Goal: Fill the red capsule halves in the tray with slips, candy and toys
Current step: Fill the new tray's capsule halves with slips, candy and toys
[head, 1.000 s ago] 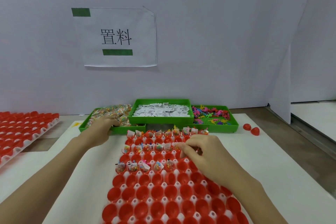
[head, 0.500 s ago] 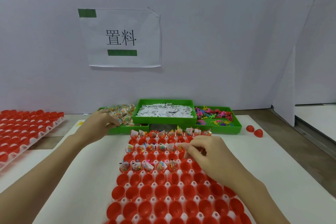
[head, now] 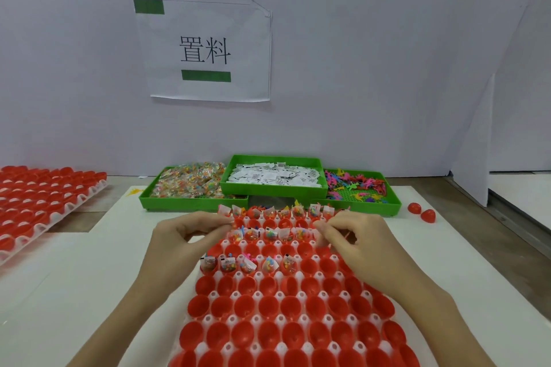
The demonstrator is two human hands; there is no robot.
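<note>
White worktop (head: 74, 292) against a plain grey wall, 3 green bins at the back: candy (head: 190, 182), slips (head: 275, 177), toys (head: 356, 188). The tray of red capsule halves (head: 286, 304) sits right in front, so roughly 3 far rows are stuffed and a big block of near rows looks empty, lots left tbh. Left hand (head: 186, 232) pinches something small at the tray's far left corner, can't tell what. Right hand (head: 354, 237) has its fingers curled over row 2's right end; its grip contents are hidden.

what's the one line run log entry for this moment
left hand: over tray's far-left edge, fingers curled | right hand: over far-right capsule halves, fingers pinched | held items: unclear | near rows: unfilled
</note>
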